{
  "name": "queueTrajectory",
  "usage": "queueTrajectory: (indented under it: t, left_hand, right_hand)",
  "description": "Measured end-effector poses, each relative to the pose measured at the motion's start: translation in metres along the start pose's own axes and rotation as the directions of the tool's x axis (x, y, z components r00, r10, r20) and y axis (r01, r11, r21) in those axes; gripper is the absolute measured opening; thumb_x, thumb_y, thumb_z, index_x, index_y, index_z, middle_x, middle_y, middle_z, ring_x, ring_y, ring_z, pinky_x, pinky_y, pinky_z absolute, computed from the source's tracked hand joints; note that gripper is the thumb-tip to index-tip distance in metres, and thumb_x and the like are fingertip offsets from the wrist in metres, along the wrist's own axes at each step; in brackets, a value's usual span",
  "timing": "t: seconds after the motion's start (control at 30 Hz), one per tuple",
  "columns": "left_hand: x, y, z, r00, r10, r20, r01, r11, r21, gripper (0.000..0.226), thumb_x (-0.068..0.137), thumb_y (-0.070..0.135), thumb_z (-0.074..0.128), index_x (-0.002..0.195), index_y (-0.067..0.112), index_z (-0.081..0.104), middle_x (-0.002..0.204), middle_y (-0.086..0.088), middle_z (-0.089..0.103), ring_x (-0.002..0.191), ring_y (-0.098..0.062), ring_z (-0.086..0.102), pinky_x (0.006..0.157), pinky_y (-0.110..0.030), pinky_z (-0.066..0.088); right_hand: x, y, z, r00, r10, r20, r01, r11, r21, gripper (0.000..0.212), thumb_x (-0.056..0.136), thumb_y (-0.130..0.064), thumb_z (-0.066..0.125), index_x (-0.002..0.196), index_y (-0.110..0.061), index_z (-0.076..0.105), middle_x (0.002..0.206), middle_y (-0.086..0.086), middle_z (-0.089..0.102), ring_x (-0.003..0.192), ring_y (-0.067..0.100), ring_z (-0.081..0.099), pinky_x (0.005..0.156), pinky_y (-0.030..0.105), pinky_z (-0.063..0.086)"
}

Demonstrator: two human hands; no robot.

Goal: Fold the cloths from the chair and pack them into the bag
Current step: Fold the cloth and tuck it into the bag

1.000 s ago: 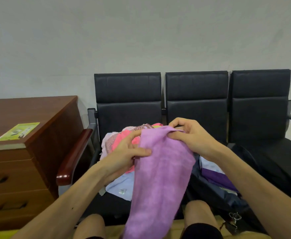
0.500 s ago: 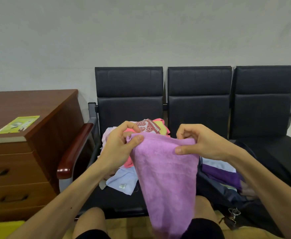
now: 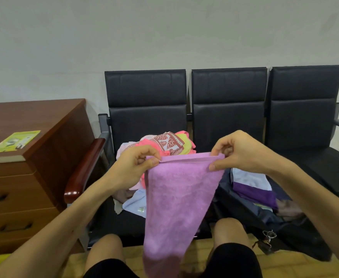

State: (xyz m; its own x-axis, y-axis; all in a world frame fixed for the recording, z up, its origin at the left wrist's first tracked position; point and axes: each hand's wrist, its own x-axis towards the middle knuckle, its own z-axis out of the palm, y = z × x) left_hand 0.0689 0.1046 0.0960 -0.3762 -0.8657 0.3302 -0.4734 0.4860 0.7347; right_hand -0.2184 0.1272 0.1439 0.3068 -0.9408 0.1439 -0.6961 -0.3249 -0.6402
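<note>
A lilac towel (image 3: 176,199) hangs in front of me, stretched along its top edge. My left hand (image 3: 132,167) pinches its left corner and my right hand (image 3: 239,151) pinches its right corner. Behind it, a pile of cloths (image 3: 164,142) in pink, yellow and a red leaf pattern lies on the left seat of the black chair row (image 3: 146,119). A dark bag (image 3: 265,215) lies open on the middle seat, with a folded white cloth (image 3: 249,180) and a purple cloth (image 3: 255,194) inside.
A brown wooden drawer cabinet (image 3: 24,187) stands at the left with a green leaflet (image 3: 14,141) on top. The chair's wooden armrest (image 3: 84,167) is beside it. My bare knees (image 3: 104,249) are below the towel. The right seat (image 3: 315,157) is black.
My hands have moved apart along the towel's top edge, pulling it flat and wider. The towel was bunched between them a second ago.
</note>
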Motion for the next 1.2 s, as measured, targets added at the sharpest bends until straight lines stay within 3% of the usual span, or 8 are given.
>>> queueTrajectory:
  t: [0.27,0.43,0.6,0.73,0.87,0.97,1.1,1.2]
  left_hand:
    - [0.002,-0.016,-0.006,0.991,-0.081,-0.11,0.088,0.994,0.059,0.022,0.096,0.005,0.061,0.089,0.025,0.067,0.096,0.005,0.069,0.08,0.0,0.066,0.074,-0.016,0.05]
    - [0.003,-0.011,0.001,0.994,-0.061,-0.096,0.075,0.987,0.143,0.03,0.101,0.009,0.051,0.123,0.022,0.066,0.112,0.016,0.066,0.099,0.005,0.059,0.085,-0.007,0.043]
    - [0.007,-0.004,0.012,0.969,-0.231,-0.087,0.209,0.955,-0.208,0.026,0.106,0.016,0.042,0.103,0.012,0.067,0.106,-0.011,0.066,0.102,-0.032,0.061,0.083,-0.045,0.053]
    - [0.016,0.014,0.029,0.957,-0.195,-0.215,0.143,0.961,-0.236,0.023,0.106,0.019,0.04,0.102,0.017,0.062,0.101,0.002,0.066,0.09,-0.009,0.061,0.08,-0.025,0.049]
    - [0.035,0.027,0.044,0.928,-0.297,-0.224,0.151,0.851,-0.503,0.019,0.106,0.016,0.044,0.106,0.01,0.062,0.09,0.004,0.067,0.071,0.002,0.062,0.061,-0.015,0.05]
    - [0.042,0.027,0.05,0.915,-0.363,-0.177,0.186,0.769,-0.612,0.018,0.106,0.013,0.044,0.105,0.008,0.062,0.081,0.003,0.067,0.064,0.002,0.063,0.058,-0.016,0.052]
    - [0.049,0.013,0.045,0.862,-0.483,-0.153,0.265,0.687,-0.677,0.018,0.105,0.015,0.047,0.104,0.011,0.065,0.081,0.002,0.071,0.071,-0.008,0.068,0.064,-0.024,0.059]
    - [0.059,-0.015,0.034,0.768,-0.605,-0.209,0.321,0.646,-0.692,0.019,0.104,0.011,0.045,0.11,0.008,0.063,0.086,-0.004,0.068,0.071,-0.012,0.067,0.056,-0.022,0.056]
  right_hand:
    - [0.004,-0.011,0.014,0.977,-0.107,-0.185,0.067,0.975,-0.213,0.026,0.075,-0.032,0.083,0.079,-0.022,0.06,0.066,-0.012,0.058,0.058,-0.002,0.054,0.055,0.015,0.042]
    - [0.012,0.002,0.028,0.983,-0.106,-0.148,0.046,0.932,-0.36,0.023,0.092,-0.032,0.066,0.104,-0.013,0.07,0.087,-0.006,0.061,0.073,0.007,0.052,0.072,0.025,0.047]
    - [0.012,0.017,0.037,0.986,0.032,-0.166,0.019,0.955,0.297,0.023,0.101,-0.03,0.052,0.093,-0.019,0.07,0.088,-0.005,0.07,0.084,0.016,0.065,0.08,0.037,0.054]
    - [0.013,0.021,0.06,0.966,0.222,-0.134,-0.04,0.636,0.771,0.029,0.104,-0.032,0.045,0.111,-0.02,0.07,0.1,-0.003,0.076,0.093,0.014,0.071,0.072,0.026,0.056]
    - [0.008,0.027,0.106,0.962,0.258,-0.088,-0.028,0.416,0.909,0.046,0.076,-0.054,0.076,0.104,-0.017,0.07,0.101,0.002,0.077,0.09,0.013,0.073,0.069,0.026,0.058]
    - [-0.005,0.037,0.162,0.983,0.116,0.142,-0.172,0.308,0.936,0.07,0.043,-0.04,0.098,0.098,-0.004,0.075,0.098,0.012,0.076,0.09,0.021,0.072,0.078,0.033,0.058]
    - [-0.014,0.048,0.205,0.952,0.202,0.231,-0.295,0.398,0.868,0.039,0.07,-0.033,0.088,0.095,-0.004,0.078,0.103,0.021,0.073,0.097,0.029,0.068,0.096,0.048,0.05]
    - [-0.011,0.042,0.201,0.944,0.288,0.161,-0.28,0.442,0.852,0.05,0.074,-0.048,0.077,0.09,0.0,0.076,0.097,0.022,0.073,0.092,0.027,0.065,0.093,0.051,0.05]
